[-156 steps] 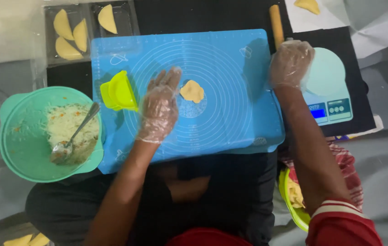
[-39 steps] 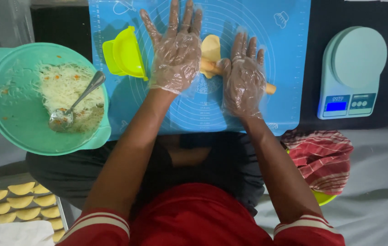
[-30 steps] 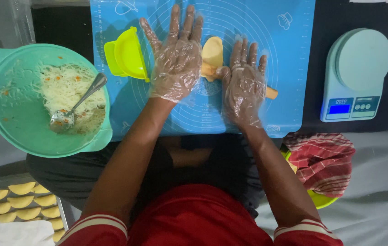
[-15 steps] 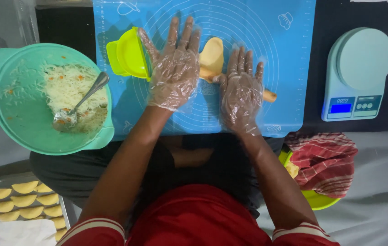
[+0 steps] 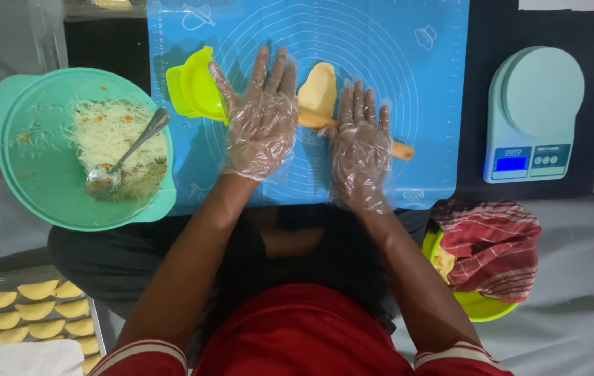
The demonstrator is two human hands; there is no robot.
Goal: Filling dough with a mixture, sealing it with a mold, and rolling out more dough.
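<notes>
Both hands wear thin clear plastic gloves and lie flat, fingers spread, on a wooden rolling pin point(image 5: 400, 149) that crosses a blue silicone mat point(image 5: 408, 76). My left hand point(image 5: 260, 118) presses the pin's left part, next to a yellow-green dumpling press point(image 5: 196, 87). My right hand point(image 5: 361, 145) presses its right part. A flattened oval of yellow dough point(image 5: 318, 89) shows on the mat just beyond the pin, between the two hands.
A teal bowl point(image 5: 39, 195) of shredded filling with a metal spoon point(image 5: 121, 163) sits left. A pale kitchen scale point(image 5: 534, 115) stands right. A red striped cloth point(image 5: 495, 244) covers a yellow-green bowl point(image 5: 474, 306). A tray of folded yellow pastries point(image 5: 32, 317) lies at lower left.
Five seconds ago the dough was a small round and my right hand reached to the pin by the scale. Over the last second both palms slid toward me along the pin; the dough is longer.
</notes>
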